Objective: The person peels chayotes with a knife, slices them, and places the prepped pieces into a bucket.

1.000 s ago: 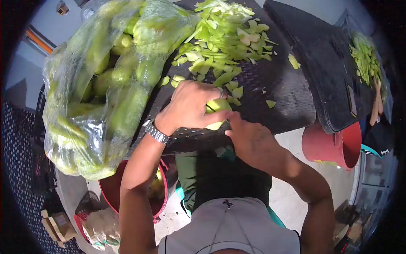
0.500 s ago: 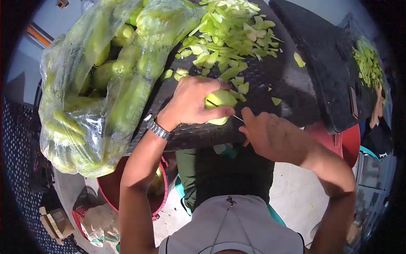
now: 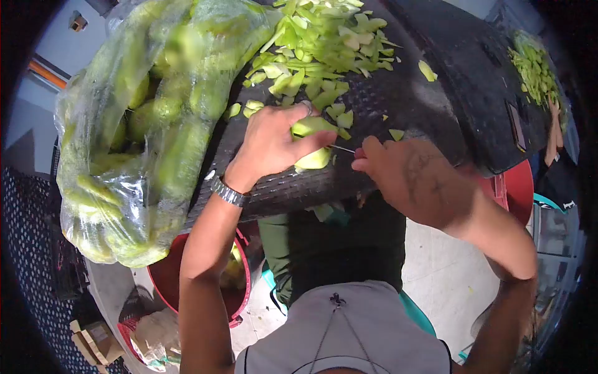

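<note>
A peeled green mango [image 3: 314, 160] lies on the dark, textured tabletop [image 3: 268, 198], with my left hand [image 3: 271, 138] closed over it from the left. A cut line shows between its upper and lower parts. My right hand [image 3: 414, 171] grips a knife [image 3: 342, 148]; the handle is hidden in the fingers. Its thin blade points left and its tip reaches the mango beside my left thumb. Just beyond my hands is a heap of pale green slices [image 3: 324, 43], with loose pieces [image 3: 252, 107] scattered near my left knuckles.
A large clear plastic bag [image 3: 140, 165] full of green mangoes stands on the left. Below the table edge is a red tub [image 3: 243, 293]. At the right, another dark table [image 3: 461, 81] carries a phone-like object [image 3: 516, 124] and a green pile [image 3: 534, 71], with another person's arm [image 3: 552, 134] beside it.
My right hand has drawn slightly to the right, and more of the knife blade shows. My left hand stays on the mango. The whole view has shifted a little.
</note>
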Demonstrator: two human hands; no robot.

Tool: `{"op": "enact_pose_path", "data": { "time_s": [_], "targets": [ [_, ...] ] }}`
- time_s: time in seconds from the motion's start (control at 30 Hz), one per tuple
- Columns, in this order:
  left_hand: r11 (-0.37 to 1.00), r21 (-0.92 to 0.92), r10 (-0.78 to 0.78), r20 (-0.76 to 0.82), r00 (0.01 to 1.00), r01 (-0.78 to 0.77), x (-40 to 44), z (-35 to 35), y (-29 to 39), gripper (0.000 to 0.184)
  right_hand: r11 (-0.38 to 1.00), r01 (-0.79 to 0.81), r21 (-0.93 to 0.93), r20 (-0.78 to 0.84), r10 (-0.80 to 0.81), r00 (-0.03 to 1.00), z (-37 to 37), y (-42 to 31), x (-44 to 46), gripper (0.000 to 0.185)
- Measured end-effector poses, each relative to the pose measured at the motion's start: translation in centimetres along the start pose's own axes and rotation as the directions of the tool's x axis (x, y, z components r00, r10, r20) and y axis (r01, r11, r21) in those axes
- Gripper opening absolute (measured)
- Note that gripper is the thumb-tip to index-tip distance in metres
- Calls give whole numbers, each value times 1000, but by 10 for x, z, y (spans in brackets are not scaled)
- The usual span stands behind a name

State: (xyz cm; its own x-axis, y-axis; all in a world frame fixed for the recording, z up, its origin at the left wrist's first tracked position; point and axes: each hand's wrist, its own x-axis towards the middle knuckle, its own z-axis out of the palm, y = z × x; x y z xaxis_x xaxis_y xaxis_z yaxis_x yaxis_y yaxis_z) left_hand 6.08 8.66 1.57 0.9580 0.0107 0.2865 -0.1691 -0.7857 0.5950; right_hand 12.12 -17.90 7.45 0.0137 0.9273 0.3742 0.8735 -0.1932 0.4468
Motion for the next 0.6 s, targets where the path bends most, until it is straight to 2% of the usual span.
{"op": "enact_pose_path", "data": {
  "time_s": [0.07,0.13,0.17,0.23,0.27,0.33,0.4,0.43,0.5,0.6],
  "targets": [
    [1000,-5,9,-26,1000,-9,0,2,-1,47,993,-74,90,96,65,993,3,-8,1,35],
    [994,-64,79,-72,994,-84,-1,4,-4,47,997,-37,-69,121,45,992,3,-7,9,37],
    [988,-93,112,-90,990,-120,-1,4,-5,47,964,24,-264,89,0,996,-3,-5,12,38],
    [997,-29,68,-31,997,-69,0,4,-9,48,867,56,-496,51,-36,998,1,-7,8,41],
    [999,4,45,-9,999,-45,1,4,-9,48,838,37,-544,22,-30,999,15,-11,1,42],
    [995,83,47,17,999,-48,1,1,-2,49,911,-42,-410,61,74,995,19,-16,0,39],
    [992,111,63,-14,998,-61,0,0,3,52,983,-164,-77,230,177,957,15,-18,2,32],
    [989,133,61,-12,998,-59,-2,0,3,52,970,-237,58,311,208,927,16,-19,2,30],
    [983,172,76,-23,997,-71,-1,3,3,51,923,-331,196,439,220,871,28,-16,-2,30],
    [990,3,138,-109,984,-138,-4,8,-9,50,981,-185,62,131,176,976,14,-16,1,28]
  ]
}}
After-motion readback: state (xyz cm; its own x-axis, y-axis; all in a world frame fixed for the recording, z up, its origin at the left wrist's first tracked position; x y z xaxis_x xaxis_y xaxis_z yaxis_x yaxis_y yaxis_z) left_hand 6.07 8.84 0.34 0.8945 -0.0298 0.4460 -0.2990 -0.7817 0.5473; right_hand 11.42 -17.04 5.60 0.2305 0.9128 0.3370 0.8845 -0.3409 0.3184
